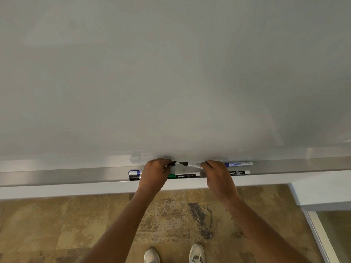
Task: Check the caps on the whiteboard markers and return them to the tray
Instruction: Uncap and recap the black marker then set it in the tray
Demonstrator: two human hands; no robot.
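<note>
My right hand (217, 172) holds a white marker (191, 164) with its black tip bare and pointing left. My left hand (154, 172) pinches a black cap (172, 163) just left of that tip; a small gap separates them. Both are held just above the metal tray (76, 174) under the whiteboard (171, 73). On the tray lie a green-banded marker (185, 175), a blue-labelled marker (239, 164), a black-labelled marker (239, 172), and at the left a blue-capped marker (134, 171) and a black-capped marker (133, 177), partly hidden by my left hand.
Below the tray runs a white ledge (57, 190). Patterned brown carpet (76, 224) covers the floor, with my two white shoes (174, 254) at the bottom. A white frame with glass (326, 224) stands at the lower right.
</note>
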